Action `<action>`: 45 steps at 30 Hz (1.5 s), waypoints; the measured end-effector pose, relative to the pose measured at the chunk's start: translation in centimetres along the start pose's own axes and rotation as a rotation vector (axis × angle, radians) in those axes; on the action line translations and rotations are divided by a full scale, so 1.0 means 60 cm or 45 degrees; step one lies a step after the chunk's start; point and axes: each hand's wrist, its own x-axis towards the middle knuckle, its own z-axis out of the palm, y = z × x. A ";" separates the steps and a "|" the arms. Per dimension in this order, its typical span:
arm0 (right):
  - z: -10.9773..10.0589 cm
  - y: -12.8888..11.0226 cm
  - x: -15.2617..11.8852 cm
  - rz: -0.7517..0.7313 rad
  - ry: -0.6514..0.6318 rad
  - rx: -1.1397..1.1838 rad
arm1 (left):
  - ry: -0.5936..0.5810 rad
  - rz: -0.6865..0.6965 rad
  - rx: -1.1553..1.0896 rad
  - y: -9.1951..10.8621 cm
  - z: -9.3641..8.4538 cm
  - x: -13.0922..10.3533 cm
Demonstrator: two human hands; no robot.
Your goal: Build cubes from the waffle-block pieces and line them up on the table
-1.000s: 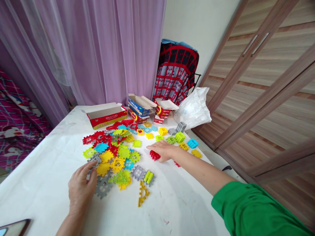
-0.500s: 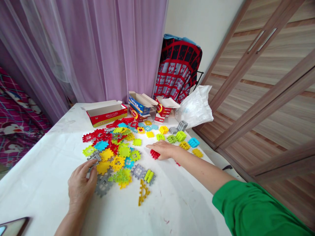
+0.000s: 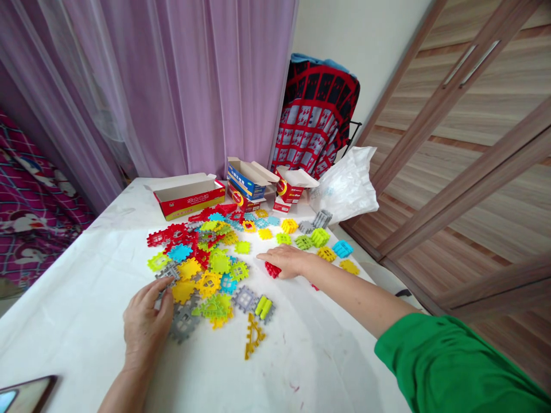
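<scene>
My left hand (image 3: 147, 316) rests at the left edge of a heap of toothed plastic building blocks. Its thumb and fingers are apart, and the fingertips touch a grey building block (image 3: 171, 272). My right hand (image 3: 287, 261) reaches across to the right of the heap, palm down, its fingers closed over a red building block (image 3: 272, 269); some of the fingers are hidden beneath the hand. Between the hands lie yellow blocks (image 3: 184, 291), a lime green block (image 3: 219, 262) and a pale grey block (image 3: 245, 298). A mustard triangular piece (image 3: 253, 337) lies nearest me.
Open battery cartons stand at the back: a long red box (image 3: 189, 198), a blue box (image 3: 246, 182) and a small red box (image 3: 290, 189). A white plastic bag (image 3: 348, 186) leans at the back right. Several block cubes, one blue (image 3: 342, 248), sit beyond my right forearm. A phone (image 3: 28, 396) lies front left.
The whole view has shifted slightly. Both hands keep nearly the same places, the left at the grey block and the right over the red block.
</scene>
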 end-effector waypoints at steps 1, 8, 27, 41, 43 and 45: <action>0.002 0.000 0.000 0.005 0.014 0.023 | 0.001 0.000 -0.001 0.000 0.000 0.000; -0.008 -0.007 -0.002 0.001 -0.046 -0.010 | -0.010 0.020 -0.002 -0.002 -0.001 0.000; 0.153 -0.115 -0.032 1.170 0.981 0.344 | -0.008 -0.019 -0.020 -0.012 0.011 -0.003; 0.144 -0.118 -0.010 1.334 0.862 0.252 | -0.037 -0.017 0.006 -0.012 0.012 -0.002; 0.146 -0.118 -0.009 1.357 0.869 0.217 | -0.036 -0.026 0.011 -0.014 0.013 -0.002; 0.149 -0.117 -0.008 1.361 0.879 0.191 | -0.040 -0.040 0.016 -0.013 0.012 -0.002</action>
